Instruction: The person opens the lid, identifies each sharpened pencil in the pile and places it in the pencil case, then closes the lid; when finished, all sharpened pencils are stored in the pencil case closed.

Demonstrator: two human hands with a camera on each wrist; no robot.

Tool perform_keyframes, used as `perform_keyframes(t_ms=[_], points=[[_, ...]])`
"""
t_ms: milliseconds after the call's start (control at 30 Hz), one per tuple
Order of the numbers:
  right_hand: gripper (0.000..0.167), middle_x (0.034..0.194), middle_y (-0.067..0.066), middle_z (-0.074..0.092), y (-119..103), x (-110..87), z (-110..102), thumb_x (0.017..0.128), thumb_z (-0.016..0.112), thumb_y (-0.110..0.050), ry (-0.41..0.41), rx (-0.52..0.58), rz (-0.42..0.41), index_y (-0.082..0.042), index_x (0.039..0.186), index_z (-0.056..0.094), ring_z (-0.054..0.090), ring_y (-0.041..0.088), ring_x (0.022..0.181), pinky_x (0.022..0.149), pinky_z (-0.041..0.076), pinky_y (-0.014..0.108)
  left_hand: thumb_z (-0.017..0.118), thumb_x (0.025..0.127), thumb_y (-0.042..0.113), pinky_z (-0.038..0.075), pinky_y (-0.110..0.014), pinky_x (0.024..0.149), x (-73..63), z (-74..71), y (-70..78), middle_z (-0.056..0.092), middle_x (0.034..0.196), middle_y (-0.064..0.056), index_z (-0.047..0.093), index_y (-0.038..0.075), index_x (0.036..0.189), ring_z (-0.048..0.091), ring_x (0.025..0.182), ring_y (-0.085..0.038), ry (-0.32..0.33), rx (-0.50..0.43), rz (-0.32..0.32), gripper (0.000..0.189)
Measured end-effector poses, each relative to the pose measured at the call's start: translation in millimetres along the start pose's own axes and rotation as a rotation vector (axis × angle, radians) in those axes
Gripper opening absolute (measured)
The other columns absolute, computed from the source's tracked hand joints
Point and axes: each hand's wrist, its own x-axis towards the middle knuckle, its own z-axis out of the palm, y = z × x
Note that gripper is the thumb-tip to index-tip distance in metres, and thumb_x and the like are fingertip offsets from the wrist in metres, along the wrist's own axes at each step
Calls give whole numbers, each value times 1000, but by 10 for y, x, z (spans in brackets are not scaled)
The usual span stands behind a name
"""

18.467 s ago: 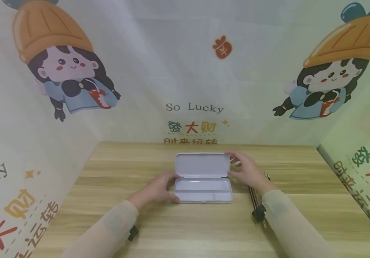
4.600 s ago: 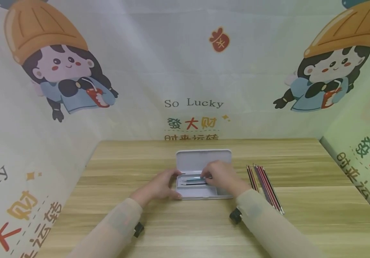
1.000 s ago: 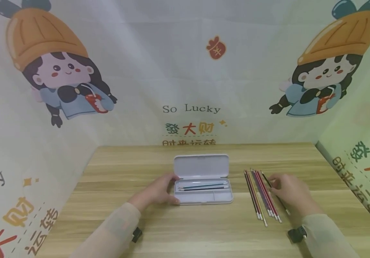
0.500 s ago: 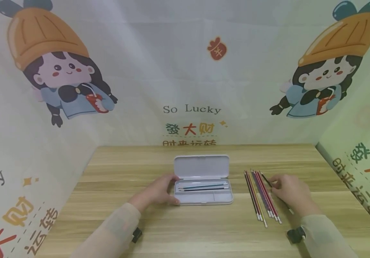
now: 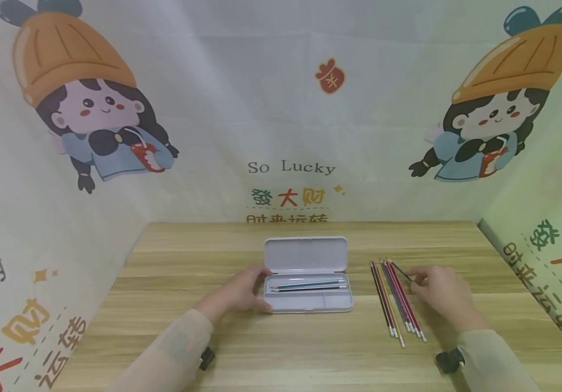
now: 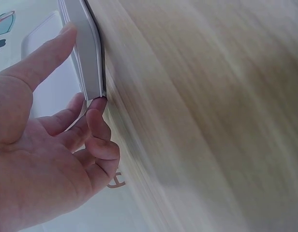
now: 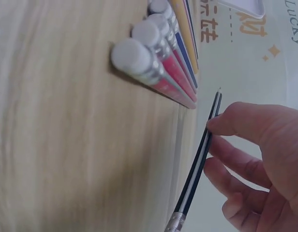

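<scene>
A white pencil case (image 5: 305, 256) lies with its lid raised. Its back compartment holds a few pencils (image 5: 307, 285), teal and dark; the front compartments look bare. My left hand (image 5: 234, 291) grips the case's left end, thumb at the front edge and fingers at the back corner, as the left wrist view shows. On the right, my right hand (image 5: 444, 291) pinches a black pencil with pale stripes (image 7: 196, 162) between thumb and fingers. This pencil is tilted, its point up and off the table in the right wrist view. Beside it lie several red, purple, yellow and dark pencils (image 5: 400, 299).
The wooden table (image 5: 310, 354) carries the case in the middle and the loose pencils to its right, their white erasers (image 7: 132, 55) toward the front. A printed cloth (image 5: 241, 109) stands behind the table and along both sides.
Earlier the case held nothing; then my right hand was inside it among pencils. Since, that hand has moved right and pinched the black pencil, whose tail has just tilted out of sight behind it.
</scene>
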Motion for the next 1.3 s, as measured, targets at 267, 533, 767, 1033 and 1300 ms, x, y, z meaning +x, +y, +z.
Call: perform_keyframes(t_ms=[267,533,767,1033,1300], points=[[24,89,-2,75,-53,35,105,85,78,-14,22,50,-119,-15,109,79,66,13,79,67,58,35,95,71,22,38,-54,122,-16,-13,18,57,145,-20,56,3,139,50,140,-39,-15,0,-17,81],[19,86,-8,73,-181,32,149,84,79,-10,-16,113,-182,-17,101,80,66,9,80,73,61,35,95,70,21,38,-54,122,-3,22,-17,58,144,-20,56,3,139,50,140,-39,-7,-12,-9,82],[17,81,-12,70,-282,53,162,83,79,-8,-10,131,-272,-16,97,80,62,5,77,69,54,27,95,70,23,38,-54,122,8,13,-10,57,145,-20,55,3,140,50,140,-39,-10,-3,-6,82],[18,81,-13,69,-397,102,195,83,81,-8,28,130,-330,-18,97,81,62,6,76,67,53,26,95,70,23,38,-54,122,12,7,-14,57,145,-20,55,4,140,50,140,-39,-10,0,-10,83],[16,87,-7,78,-520,198,299,82,81,-6,21,132,-385,-16,95,81,72,14,85,79,62,38,96,69,22,38,-54,122,2,11,-30,58,144,-21,56,3,139,51,139,-40,6,2,4,83]])
